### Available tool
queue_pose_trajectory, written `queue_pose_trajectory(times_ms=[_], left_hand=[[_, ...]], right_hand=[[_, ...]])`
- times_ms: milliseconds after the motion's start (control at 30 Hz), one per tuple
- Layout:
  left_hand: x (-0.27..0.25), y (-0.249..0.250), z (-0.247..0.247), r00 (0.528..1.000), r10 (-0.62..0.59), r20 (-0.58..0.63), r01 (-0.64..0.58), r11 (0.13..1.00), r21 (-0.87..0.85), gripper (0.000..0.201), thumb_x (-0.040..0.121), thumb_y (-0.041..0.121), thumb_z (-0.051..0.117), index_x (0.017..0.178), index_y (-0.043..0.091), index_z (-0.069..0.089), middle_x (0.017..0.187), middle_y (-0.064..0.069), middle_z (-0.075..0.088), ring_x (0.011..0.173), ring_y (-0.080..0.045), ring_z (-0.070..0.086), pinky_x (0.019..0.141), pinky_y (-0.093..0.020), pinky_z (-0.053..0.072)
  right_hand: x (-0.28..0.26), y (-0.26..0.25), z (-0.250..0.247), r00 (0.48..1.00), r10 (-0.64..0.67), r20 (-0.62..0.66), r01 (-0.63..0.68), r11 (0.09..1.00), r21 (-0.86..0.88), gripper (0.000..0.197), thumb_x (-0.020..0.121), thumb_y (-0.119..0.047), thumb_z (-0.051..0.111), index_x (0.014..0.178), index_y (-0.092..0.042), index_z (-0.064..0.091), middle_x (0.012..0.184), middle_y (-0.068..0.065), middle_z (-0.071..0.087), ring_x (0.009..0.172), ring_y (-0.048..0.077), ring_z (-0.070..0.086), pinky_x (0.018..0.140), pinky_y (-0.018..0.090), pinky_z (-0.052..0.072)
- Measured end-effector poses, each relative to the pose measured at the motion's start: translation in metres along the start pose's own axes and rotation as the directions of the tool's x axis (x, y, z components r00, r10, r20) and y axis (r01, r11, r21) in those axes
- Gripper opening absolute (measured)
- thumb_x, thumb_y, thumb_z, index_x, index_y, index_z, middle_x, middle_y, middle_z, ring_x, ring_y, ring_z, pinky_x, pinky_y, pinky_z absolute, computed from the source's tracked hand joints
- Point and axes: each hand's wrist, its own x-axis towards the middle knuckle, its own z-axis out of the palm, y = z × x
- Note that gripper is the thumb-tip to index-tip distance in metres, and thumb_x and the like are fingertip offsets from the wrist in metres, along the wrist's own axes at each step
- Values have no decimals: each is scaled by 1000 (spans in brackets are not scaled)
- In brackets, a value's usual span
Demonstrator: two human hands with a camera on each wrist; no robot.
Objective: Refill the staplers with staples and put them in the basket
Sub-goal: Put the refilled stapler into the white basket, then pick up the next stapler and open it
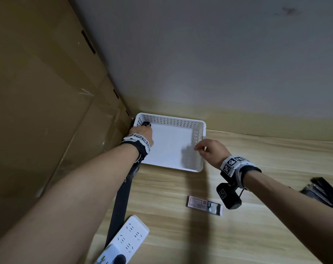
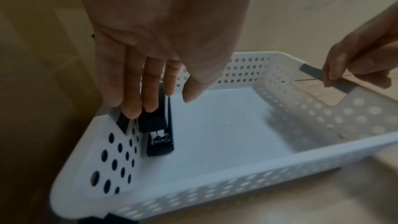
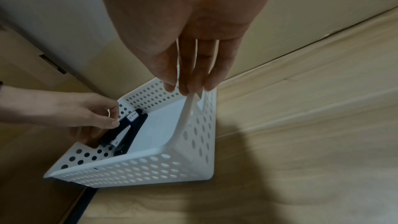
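A white perforated basket [image 1: 169, 121] stands in the corner by the wall. A black stapler [image 2: 159, 135] lies on the basket floor along its left wall, also seen in the right wrist view as the black stapler [image 3: 127, 129]. My left hand [image 1: 144, 128] reaches into the basket. Its straight fingers [image 2: 148, 101] rest on the stapler's top and the thumb stands clear of it. My right hand [image 1: 199, 147] pinches the basket's right rim at the grey handle [image 2: 312, 74]. A second black stapler [image 1: 321, 189] lies at the far right. An open box of staples [image 1: 204, 204] lies on the wooden surface.
Cardboard boxes [image 1: 47, 111] rise close along the left of the basket, and a wall [image 1: 218, 63] stands behind it. A white power strip [image 1: 127, 239] and a black strap [image 1: 121, 197] lie near the front left.
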Motion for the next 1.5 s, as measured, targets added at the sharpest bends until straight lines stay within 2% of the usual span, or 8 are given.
queue_pose_trajectory(times_ms=[167, 300, 567, 700, 833, 1000, 1333, 1500], left_hand=[[-31, 32, -13, 996, 55, -76, -59, 997, -44, 43, 94, 20, 41, 135, 8, 42, 120, -12, 61, 102, -30, 61, 73, -35, 45], [-59, 83, -27, 978, 135, -161, -146, 987, -61, 37, 92, 22, 42, 126, 8, 46, 105, -9, 63, 86, -27, 60, 64, -32, 42], [-118, 202, -34, 918, 311, -247, -336, 940, -66, 27, 92, 28, 44, 112, 11, 50, 95, -6, 60, 82, -28, 56, 66, -32, 41], [-140, 256, -27, 890, 389, -238, -405, 914, -18, 27, 91, 28, 46, 112, 11, 49, 79, -2, 53, 74, -26, 54, 60, -31, 40], [-158, 290, -19, 877, 432, -209, -442, 897, -1, 27, 92, 27, 44, 113, 12, 48, 89, -6, 59, 77, -28, 56, 62, -31, 41], [-162, 290, -2, 860, 466, -207, -481, 876, -26, 25, 89, 29, 43, 108, 14, 49, 94, -4, 61, 77, -26, 52, 64, -32, 44], [-137, 215, 44, 913, 390, -121, -408, 888, -212, 20, 91, 29, 45, 104, 16, 53, 98, -2, 64, 84, -23, 60, 72, -33, 51], [-121, 194, 76, 905, 406, -129, -425, 839, -341, 29, 90, 25, 50, 118, 17, 53, 112, -1, 63, 97, -24, 59, 76, -33, 49]], right_hand=[[-38, 16, -22, 998, 1, -66, 4, 998, 65, 23, 84, -11, 58, 87, -31, 70, 90, -16, 67, 65, 1, 58, 66, 21, 42], [-92, 58, -44, 991, 83, -103, -77, 995, 63, 25, 82, -11, 57, 85, -34, 68, 92, -12, 69, 67, 10, 61, 71, 25, 46], [-207, 161, -75, 931, 274, -243, -261, 962, 85, 27, 82, -9, 59, 99, -26, 70, 97, -9, 67, 76, 16, 63, 80, 35, 54], [-248, 206, -76, 855, 302, -420, -318, 948, 35, 49, 78, -12, 66, 125, -22, 56, 126, 2, 52, 96, 24, 61, 82, 39, 52], [-258, 237, -69, 855, 419, -306, -429, 902, 37, 60, 77, -16, 71, 133, -17, 51, 132, 9, 53, 117, 29, 54, 97, 37, 44], [-241, 233, -60, 859, 436, -267, -453, 892, -1, 47, 78, -17, 71, 123, -18, 57, 123, 7, 57, 110, 31, 59, 89, 40, 49], [-183, 160, -7, 928, 313, -204, -343, 930, -135, 39, 80, -25, 69, 118, -27, 58, 116, -3, 53, 95, 27, 63, 74, 39, 54], [-152, 108, 25, 954, 250, -164, -280, 939, -198, 38, 80, -21, 66, 116, -28, 58, 115, -4, 53, 90, 27, 64, 69, 37, 53]])
